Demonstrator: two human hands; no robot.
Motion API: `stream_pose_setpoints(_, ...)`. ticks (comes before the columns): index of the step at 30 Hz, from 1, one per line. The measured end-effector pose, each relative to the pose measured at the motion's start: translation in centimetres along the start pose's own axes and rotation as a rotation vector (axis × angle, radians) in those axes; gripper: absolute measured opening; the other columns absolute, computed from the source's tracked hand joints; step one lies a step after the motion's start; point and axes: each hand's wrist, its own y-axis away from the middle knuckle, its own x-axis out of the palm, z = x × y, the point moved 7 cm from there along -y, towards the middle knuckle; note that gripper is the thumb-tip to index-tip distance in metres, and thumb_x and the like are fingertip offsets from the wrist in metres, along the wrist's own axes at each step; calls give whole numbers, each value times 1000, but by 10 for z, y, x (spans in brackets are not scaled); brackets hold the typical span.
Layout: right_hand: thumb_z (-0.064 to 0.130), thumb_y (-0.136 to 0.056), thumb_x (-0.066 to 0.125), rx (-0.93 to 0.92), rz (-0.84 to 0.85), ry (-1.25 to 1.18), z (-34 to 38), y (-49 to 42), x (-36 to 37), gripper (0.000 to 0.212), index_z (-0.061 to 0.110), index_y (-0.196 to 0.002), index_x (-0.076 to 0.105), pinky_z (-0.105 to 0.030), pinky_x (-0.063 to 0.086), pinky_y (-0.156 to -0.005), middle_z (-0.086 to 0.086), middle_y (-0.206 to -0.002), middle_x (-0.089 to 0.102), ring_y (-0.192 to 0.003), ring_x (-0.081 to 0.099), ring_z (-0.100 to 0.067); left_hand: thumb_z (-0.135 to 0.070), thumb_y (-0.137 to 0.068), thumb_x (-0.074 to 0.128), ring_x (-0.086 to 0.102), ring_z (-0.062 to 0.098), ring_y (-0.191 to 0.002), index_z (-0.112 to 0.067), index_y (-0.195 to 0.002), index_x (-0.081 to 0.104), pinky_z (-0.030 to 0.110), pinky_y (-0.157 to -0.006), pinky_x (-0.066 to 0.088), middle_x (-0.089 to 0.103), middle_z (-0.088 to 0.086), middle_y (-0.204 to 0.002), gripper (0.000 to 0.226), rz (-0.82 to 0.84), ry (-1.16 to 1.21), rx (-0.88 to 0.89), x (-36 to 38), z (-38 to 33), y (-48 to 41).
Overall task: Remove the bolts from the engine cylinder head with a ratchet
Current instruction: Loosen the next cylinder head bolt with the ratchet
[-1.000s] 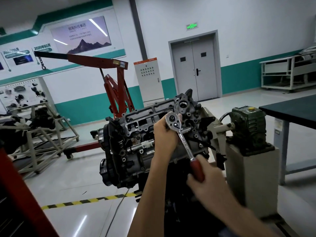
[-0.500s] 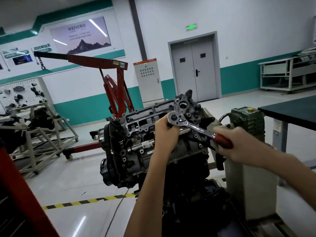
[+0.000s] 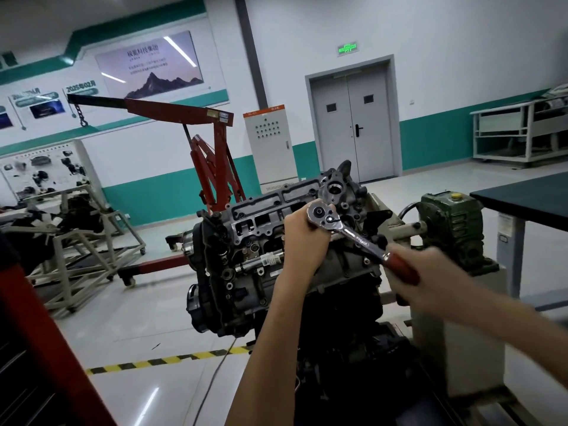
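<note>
A dark grey engine with its cylinder head (image 3: 264,219) sits tilted on a stand in the middle of the view. A chrome ratchet (image 3: 347,232) with a red handle lies against the head's right part. The ratchet's round head is at the top and its handle slopes down to the right. My left hand (image 3: 302,241) is curled beneath the ratchet head and holds it at the socket end, hiding the bolt. My right hand (image 3: 430,275) grips the red handle.
A green gearbox (image 3: 451,222) on a grey pedestal stands right of the engine. A dark table (image 3: 528,198) is at far right. A red engine hoist (image 3: 212,167) stands behind, with frames at left. Yellow-black tape (image 3: 166,359) crosses the floor.
My right hand swung the ratchet handle up and to the right from low, then brought it partway down again. My left hand stayed at the ratchet head.
</note>
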Motion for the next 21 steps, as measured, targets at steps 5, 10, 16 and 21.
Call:
stream_pose_setpoints(5, 5, -76, 67, -6, -46, 52, -5, -4, -5, 23, 19, -86, 52, -28, 51, -51, 1, -60, 56, -47, 53, -9, 2, -89, 58, 30, 1, -49, -30, -54, 36, 17, -49, 26, 41, -17, -46, 52, -24, 15, 34, 0, 1, 3)
stream_pose_setpoints(10, 2, -73, 65, 200, -316, -465, 40, 28, 77, 29, 24, -74, 45, -7, 31, -40, 6, -51, 45, -40, 45, -2, -10, -94, 60, 26, 2, -53, -27, -57, 32, 26, -52, 28, 33, -16, -49, 49, -57, 32, 46, 1, -1, 5)
stream_pose_setpoints(16, 1, -76, 61, 192, -191, -470, 38, 21, 79, 28, 18, -97, 51, -5, 31, -42, 6, -57, 43, -43, 49, 1, -11, -93, 61, 27, 1, -51, -27, -56, 31, 14, -50, 25, 33, -16, -49, 50, -67, 68, 6, 1, 4, 6)
stream_pose_setpoints(21, 5, -78, 64, -3, 82, 74, -5, -5, -11, 37, 37, -91, 51, -24, 53, -57, 3, -69, 58, -54, 59, -8, 1, -89, 59, 32, 1, -47, -31, -53, 38, 16, -49, 27, 41, -17, -45, 52, -32, 42, 1, 3, 2, 2)
